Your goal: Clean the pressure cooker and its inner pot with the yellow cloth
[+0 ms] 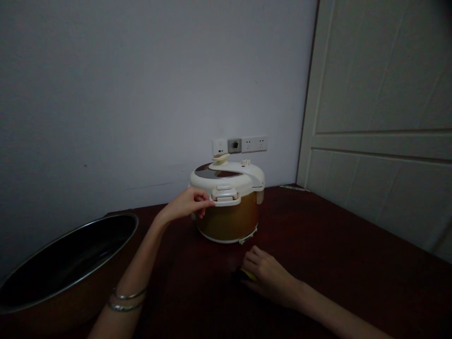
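An electric pressure cooker [228,217] with a golden-brown body and a cream lid stands on the dark red table, its lid on. My left hand [190,201] is at the cooker's cream side handle [226,197], fingers curled and thumb against the handle's left end. Lower right, my right hand [266,273] is closed over a small yellow and black object [248,274] at the tabletop. Most of that object lies under my fingers, so its kind is unclear. The right hand is apart from the cooker, in front of its base.
A large dark pan [81,254] with a metal rim stands at the left of the table [339,254]. Behind the cooker, wall sockets [254,144] sit on the pale wall. A white panelled door [381,117] rises along the right side.
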Tool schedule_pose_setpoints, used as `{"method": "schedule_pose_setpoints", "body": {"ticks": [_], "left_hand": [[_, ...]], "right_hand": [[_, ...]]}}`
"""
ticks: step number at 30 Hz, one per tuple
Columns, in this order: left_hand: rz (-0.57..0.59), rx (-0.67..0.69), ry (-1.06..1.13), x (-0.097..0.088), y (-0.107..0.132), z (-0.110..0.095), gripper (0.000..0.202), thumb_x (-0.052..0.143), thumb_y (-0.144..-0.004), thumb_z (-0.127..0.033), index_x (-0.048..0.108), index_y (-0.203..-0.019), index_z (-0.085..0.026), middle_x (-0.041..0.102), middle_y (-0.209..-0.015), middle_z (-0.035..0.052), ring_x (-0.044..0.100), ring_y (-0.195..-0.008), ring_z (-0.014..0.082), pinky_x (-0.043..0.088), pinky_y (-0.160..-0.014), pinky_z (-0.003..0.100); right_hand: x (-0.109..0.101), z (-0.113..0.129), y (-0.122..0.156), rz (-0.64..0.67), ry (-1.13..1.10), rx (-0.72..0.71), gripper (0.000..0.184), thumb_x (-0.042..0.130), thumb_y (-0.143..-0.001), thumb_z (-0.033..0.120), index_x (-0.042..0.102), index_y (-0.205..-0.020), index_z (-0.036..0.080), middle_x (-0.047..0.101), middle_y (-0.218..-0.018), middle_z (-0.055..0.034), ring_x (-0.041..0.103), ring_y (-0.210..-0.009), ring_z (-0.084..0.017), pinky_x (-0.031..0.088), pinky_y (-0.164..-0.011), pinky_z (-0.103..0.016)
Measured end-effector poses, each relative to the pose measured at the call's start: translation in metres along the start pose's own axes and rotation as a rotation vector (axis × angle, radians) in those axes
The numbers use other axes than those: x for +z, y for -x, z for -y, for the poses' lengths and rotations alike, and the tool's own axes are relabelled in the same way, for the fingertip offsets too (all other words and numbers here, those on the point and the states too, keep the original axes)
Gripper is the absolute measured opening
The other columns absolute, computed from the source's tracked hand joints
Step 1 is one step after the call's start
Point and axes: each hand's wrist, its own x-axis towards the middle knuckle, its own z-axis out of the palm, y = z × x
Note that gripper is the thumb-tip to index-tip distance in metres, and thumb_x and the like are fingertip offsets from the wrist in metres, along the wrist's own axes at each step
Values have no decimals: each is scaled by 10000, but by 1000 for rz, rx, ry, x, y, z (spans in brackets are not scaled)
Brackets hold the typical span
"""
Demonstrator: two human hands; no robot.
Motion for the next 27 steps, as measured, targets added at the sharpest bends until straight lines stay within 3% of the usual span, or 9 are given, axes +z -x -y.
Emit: {"method": "schedule_pose_setpoints", "body": {"ticks": [3,7,10,14,18,24,27], "left_hand": [[5,-2,-26,-1,1,-2,324,584,-775,-467,606,-709,-150,623,-566,7,571,-509,91,400,-503,203],[-31,-65,-116,0,0,-3,373,595,-752,-501,596,-631,-148,593,-509,2,530,-463,87,360,-469,204],[-90,-70,-164,5,-3,0,379,602,-740,-510,582,-606,-156,573,-473,-2,492,-428,86,321,-442,210],[-177,-40,-239,11,-5,0,370,615,-724,-505,584,-583,-165,567,-470,3,466,-427,91,293,-435,225],[-226,-59,-300,14,-4,-6,413,625,-697,-545,561,-538,-169,544,-465,-1,449,-442,98,268,-437,235],[-233,-54,-313,15,-3,-8,449,615,-690,-587,543,-525,-175,530,-462,-4,449,-443,104,280,-442,239],[-223,-61,-303,15,-3,-7,450,614,-691,-589,542,-532,-174,537,-470,5,456,-447,108,282,-442,244]], "right_hand": [[-16,-5,-5,-157,26,-38,114,540,-845,257,599,-895,173,619,-895,-76,527,-836,-208,477,-711,-327],[-56,-26,-25,-599,-60,108,254,453,-905,267,562,-1115,173,631,-960,-96,546,-868,-200,477,-750,-328],[-80,-46,-45,-774,-28,171,284,449,-913,296,591,-1144,213,656,-953,-79,569,-887,-199,472,-772,-328],[-85,-54,-64,-862,3,257,239,487,-898,332,638,-1058,237,671,-983,-63,597,-922,-195,469,-807,-317],[-76,-51,-69,-845,-3,214,252,477,-903,348,635,-1044,212,670,-999,-73,599,-951,-196,463,-829,-307],[-77,-57,-70,-899,-102,379,204,495,-877,316,654,-962,221,696,-963,-53,634,-890,-200,460,-783,-294],[-78,-50,-74,-882,-96,377,196,497,-864,297,641,-969,216,703,-943,-52,644,-851,-198,448,-729,-275]]}}
